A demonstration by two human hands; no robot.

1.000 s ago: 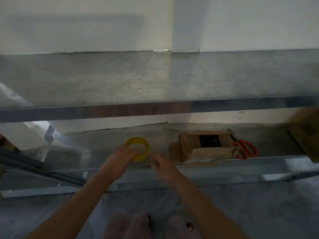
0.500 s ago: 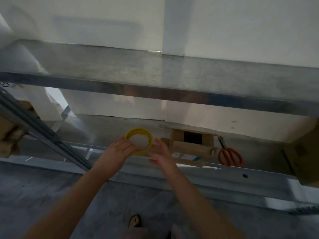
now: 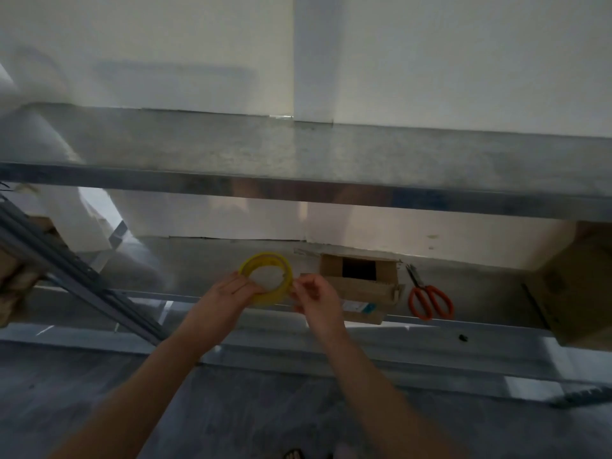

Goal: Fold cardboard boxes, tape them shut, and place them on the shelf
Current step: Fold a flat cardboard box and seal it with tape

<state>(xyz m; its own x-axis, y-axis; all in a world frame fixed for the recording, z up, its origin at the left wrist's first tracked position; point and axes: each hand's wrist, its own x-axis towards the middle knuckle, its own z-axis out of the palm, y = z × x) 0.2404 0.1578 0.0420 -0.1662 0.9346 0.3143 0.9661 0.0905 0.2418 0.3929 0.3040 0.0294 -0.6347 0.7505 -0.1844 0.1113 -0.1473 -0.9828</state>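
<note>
**Both hands on the tape roll in front of the lower shelf**

At the far left edge some brown cardboard (image 3: 15,286) shows, blurred, behind slanted grey metal rails (image 3: 76,276) that run down toward the floor (image 3: 231,409). The left hand (image 3: 228,298) reaches in from below, and its fingers (image 3: 243,286) are curled round the left rim of the yellow tape roll (image 3: 281,289). The roll is held up on edge, just in front of the lower shelf (image 3: 198,260), its hole facing the camera. The right hand (image 3: 319,299) meets it from the other side, with its fingers (image 3: 306,283) pinching at the roll's right edge. Whether they have caught a loose end of tape cannot be told.

Just right of the hands, a small box (image 3: 359,286) lies on the lower shelf with a dark opening on top. Orange-handled scissors (image 3: 430,301) lie beside it. A big box (image 3: 576,286) stands at the right end. The upper shelf (image 3: 298,150) spans the whole width above.
</note>
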